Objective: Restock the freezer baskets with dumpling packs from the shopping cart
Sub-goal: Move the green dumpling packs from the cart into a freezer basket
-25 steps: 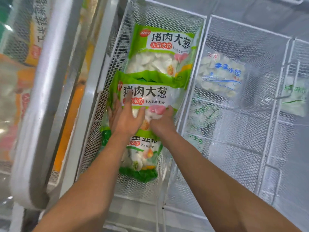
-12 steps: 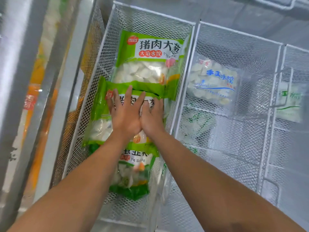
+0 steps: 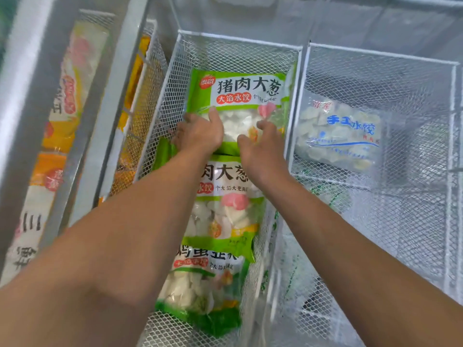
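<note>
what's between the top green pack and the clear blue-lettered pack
In the head view, the white mesh basket walls separate the top green pack from the clear pack.

Three dumpling packs lie overlapped in a row in the middle freezer basket (image 3: 172, 71): the far pack (image 3: 238, 96) at its back end, the middle pack (image 3: 225, 204) before it, the near pack (image 3: 200, 291) toward its front edge. Both hands, left (image 3: 200, 134) and right (image 3: 263, 151), rest on the far pack. A lone pack (image 3: 338, 136) lies in the right basket (image 3: 375, 56).

Far green pack (image 3: 238, 96) reads 猪肉大葱, 大馅水饺; clear bag (image 3: 340, 136) perhaps 手工水饺.
</note>
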